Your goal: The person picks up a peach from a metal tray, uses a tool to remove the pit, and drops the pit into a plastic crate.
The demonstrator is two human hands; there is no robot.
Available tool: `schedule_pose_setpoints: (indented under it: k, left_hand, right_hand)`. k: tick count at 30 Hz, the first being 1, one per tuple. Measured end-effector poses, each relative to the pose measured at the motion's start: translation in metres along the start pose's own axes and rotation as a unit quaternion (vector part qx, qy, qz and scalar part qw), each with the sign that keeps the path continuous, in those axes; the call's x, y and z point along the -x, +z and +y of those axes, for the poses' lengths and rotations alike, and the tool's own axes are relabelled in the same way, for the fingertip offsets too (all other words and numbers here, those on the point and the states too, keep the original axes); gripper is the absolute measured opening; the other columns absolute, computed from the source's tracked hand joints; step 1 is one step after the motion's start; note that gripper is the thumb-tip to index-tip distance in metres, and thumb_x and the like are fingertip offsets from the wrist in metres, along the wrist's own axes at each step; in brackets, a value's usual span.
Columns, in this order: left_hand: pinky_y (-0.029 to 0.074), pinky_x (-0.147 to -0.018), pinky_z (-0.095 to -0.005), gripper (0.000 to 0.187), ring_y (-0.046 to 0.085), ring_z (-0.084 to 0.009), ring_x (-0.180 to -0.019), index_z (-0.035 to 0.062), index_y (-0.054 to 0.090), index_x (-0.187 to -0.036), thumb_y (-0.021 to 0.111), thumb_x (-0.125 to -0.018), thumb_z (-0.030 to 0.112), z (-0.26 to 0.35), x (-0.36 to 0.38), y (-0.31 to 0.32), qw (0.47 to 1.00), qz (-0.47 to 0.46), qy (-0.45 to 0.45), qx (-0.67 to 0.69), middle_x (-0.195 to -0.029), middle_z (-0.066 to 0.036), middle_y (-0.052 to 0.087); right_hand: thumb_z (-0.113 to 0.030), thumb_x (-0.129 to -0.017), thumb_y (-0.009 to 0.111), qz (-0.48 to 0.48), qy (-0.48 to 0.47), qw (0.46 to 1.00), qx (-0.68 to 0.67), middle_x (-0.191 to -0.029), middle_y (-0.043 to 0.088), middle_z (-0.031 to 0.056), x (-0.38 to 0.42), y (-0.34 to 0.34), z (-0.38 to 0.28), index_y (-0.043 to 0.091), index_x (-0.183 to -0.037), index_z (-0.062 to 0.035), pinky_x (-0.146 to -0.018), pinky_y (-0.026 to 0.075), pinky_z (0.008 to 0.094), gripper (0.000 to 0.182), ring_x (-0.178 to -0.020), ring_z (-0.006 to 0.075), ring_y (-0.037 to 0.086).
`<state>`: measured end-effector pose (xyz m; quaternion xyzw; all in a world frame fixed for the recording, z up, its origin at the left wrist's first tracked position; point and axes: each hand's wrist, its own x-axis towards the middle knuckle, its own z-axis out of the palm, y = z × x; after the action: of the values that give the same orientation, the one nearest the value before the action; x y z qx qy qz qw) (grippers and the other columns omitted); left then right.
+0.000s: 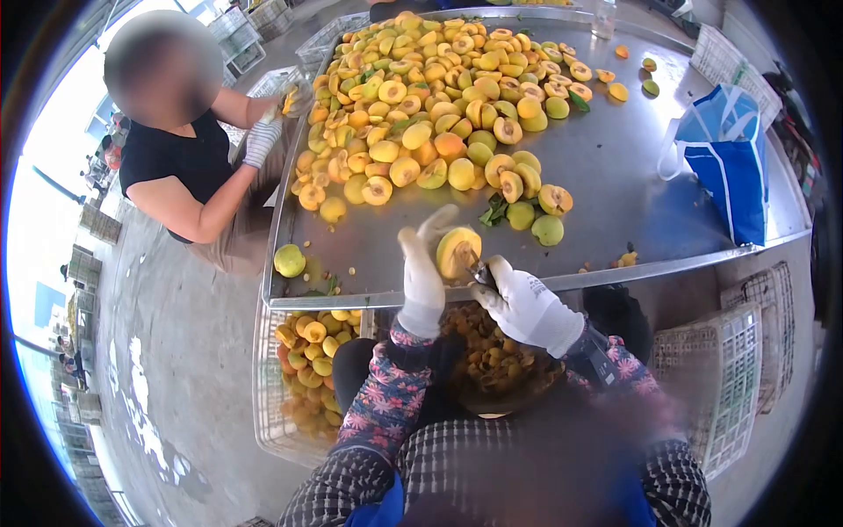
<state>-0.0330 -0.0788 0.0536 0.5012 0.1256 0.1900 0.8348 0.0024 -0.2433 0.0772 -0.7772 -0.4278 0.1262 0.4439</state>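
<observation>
A halved yellow peach, its cut side toward me, is just above the metal table's front edge. My right hand, in a white glove, is closed around a small dark pitting tool whose metal tip reaches into the cut face. Left of the fruit is my left hand, also gloved, its fingers spread and blurred by motion beside the peach. Beyond both hands, a large heap of halved peaches covers much of the table, with a few green leaves among them.
A blue bag stands on the metal table at right. Below the edge are a crate of peach halves and a container of brown scraps. White crates stand lower right. A gloved co-worker works at the left side.
</observation>
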Motion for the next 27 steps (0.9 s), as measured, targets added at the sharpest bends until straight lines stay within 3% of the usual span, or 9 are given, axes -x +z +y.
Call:
schedule_pose_setpoints:
  k: [2,5,8,10,14,15,18,22,27]
  left_hand:
    - [0.052,-0.09,-0.0369,0.072,0.062,-0.0257,-0.099,-0.004,0.052,-0.123,0.023,-0.102,0.058,-0.008,0.005,0.023,0.984,0.091,0.148,0.044,-0.115,-0.015,0.06]
    - [0.052,-0.093,-0.0424,0.075,0.061,-0.0291,-0.105,-0.005,0.052,-0.12,0.027,-0.1,0.063,-0.006,0.01,0.019,0.99,0.051,0.087,0.1,-0.118,-0.018,0.057]
    - [0.055,-0.088,-0.0445,0.068,0.064,-0.0312,-0.098,-0.0056,0.056,-0.104,0.035,-0.1,0.059,0.011,0.014,0.011,0.991,0.052,-0.041,0.114,-0.106,-0.019,0.061]
    - [0.057,-0.081,-0.0438,0.065,0.067,-0.032,-0.088,-0.0048,0.059,-0.09,0.039,-0.1,0.056,0.018,0.011,0.008,0.988,0.046,-0.107,0.104,-0.094,-0.019,0.064]
    - [0.059,-0.075,-0.0441,0.062,0.068,-0.0331,-0.082,-0.0041,0.059,-0.086,0.043,-0.1,0.054,0.021,0.004,-0.001,0.986,0.029,-0.14,0.085,-0.089,-0.02,0.066]
    - [0.059,-0.074,-0.044,0.06,0.068,-0.0333,-0.081,-0.0041,0.059,-0.086,0.044,-0.099,0.053,0.016,0.004,0.0,0.985,0.046,-0.125,0.106,-0.088,-0.02,0.066]
    - [0.059,-0.071,-0.0438,0.054,0.069,-0.0342,-0.08,-0.0039,0.06,-0.087,0.051,-0.098,0.048,0.023,0.002,0.003,0.979,0.061,-0.13,0.146,-0.089,-0.02,0.066]
    - [0.058,-0.077,-0.0508,0.048,0.067,-0.0392,-0.087,0.0026,0.05,-0.115,0.06,-0.094,0.045,0.025,0.006,-0.001,0.977,0.028,-0.147,0.153,-0.094,-0.02,0.063]
    - [0.056,-0.082,-0.0523,0.049,0.067,-0.0371,-0.092,0.0049,0.049,-0.12,0.062,-0.093,0.044,0.014,0.01,0.004,0.961,0.065,-0.127,0.236,-0.101,-0.018,0.063]
  right_hand:
    - [-0.017,-0.096,0.056,0.042,-0.024,0.998,-0.045,-0.066,0.055,0.0198,-0.002,0.01,0.012,0.042,-0.099,-0.0022,-0.054,0.041,0.0457,0.021,-0.058,0.0402,0.056]
    - [-0.018,-0.096,0.056,0.013,-0.012,0.998,-0.059,-0.068,0.056,0.0206,0.001,0.016,0.01,0.044,-0.1,-0.001,-0.056,0.042,0.0456,0.022,-0.062,0.0407,0.057]
    - [-0.02,-0.096,0.057,-0.068,0.05,0.994,0.069,-0.075,0.058,0.0223,0.0,0.003,-0.007,0.046,-0.101,0.0002,-0.059,0.043,0.0452,0.023,-0.07,0.0413,0.059]
    - [-0.021,-0.096,0.056,-0.077,0.048,0.995,0.051,-0.078,0.059,0.0237,0.0,0.005,-0.006,0.047,-0.104,0.0009,-0.06,0.043,0.0457,0.025,-0.073,0.0426,0.059]
    - [-0.022,-0.097,0.055,-0.048,0.028,0.998,-0.032,-0.078,0.058,0.023,0.007,0.024,0.001,0.045,-0.11,0.0022,-0.058,0.043,0.0471,0.029,-0.069,0.0398,0.059]
    - [-0.028,-0.1,0.053,-0.05,0.05,0.987,-0.144,-0.067,0.053,0.0091,0.006,0.031,0.005,0.047,-0.111,-0.0021,-0.052,0.043,0.0373,0.029,-0.055,0.0207,0.054]
    - [-0.035,-0.101,0.053,-0.14,0.284,0.85,-0.42,-0.067,0.045,-0.0039,-0.004,0.015,-0.021,0.046,-0.103,-0.0091,-0.045,0.034,0.0243,0.027,-0.052,0.0065,0.041]
    - [-0.035,-0.102,0.049,-0.163,0.313,0.785,-0.51,-0.064,0.043,-0.0019,0.0,0.014,-0.016,0.049,-0.108,-0.0104,-0.04,0.031,0.0247,0.025,-0.042,0.0092,0.038]
    - [-0.032,-0.102,0.049,-0.16,0.316,0.696,-0.625,-0.064,0.046,-0.0001,0.004,0.016,-0.014,0.053,-0.102,-0.0079,-0.038,0.031,0.0254,0.025,-0.042,0.011,0.04]
